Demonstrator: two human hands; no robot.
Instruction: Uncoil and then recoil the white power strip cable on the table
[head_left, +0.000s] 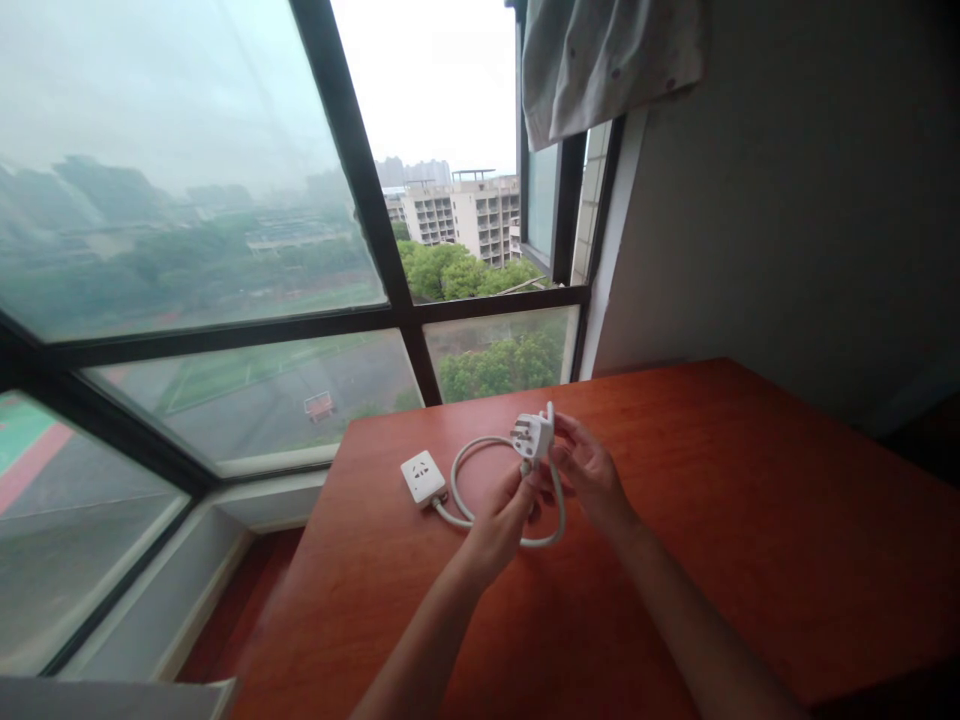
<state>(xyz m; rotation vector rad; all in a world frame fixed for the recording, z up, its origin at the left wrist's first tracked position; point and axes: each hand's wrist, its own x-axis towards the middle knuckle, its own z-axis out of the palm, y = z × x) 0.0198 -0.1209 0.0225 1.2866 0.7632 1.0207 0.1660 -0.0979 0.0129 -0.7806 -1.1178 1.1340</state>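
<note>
- White plastic plug [534,438]: raised above the reddish-brown wooden table [697,460], between both hands; prongs point left, away from the right hand.
- Left hand [501,522]: pinches the pale round cable [541,543] just below the plug.
- Right hand [592,475]: grips the plug's right side with narrowed fingers.
- Plug appearance: glossy body, flat metal prongs.
- White square socket block [422,478]: lies on the table, left of the plug, nearer the left hand.

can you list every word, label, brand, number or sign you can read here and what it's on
None can be read.
White plug: no legible marking; any fine print is too small to read.
White socket block: slots show, but no readable text.
Cable: no legible print.
Pale building outside: too small to read any sign.
</note>
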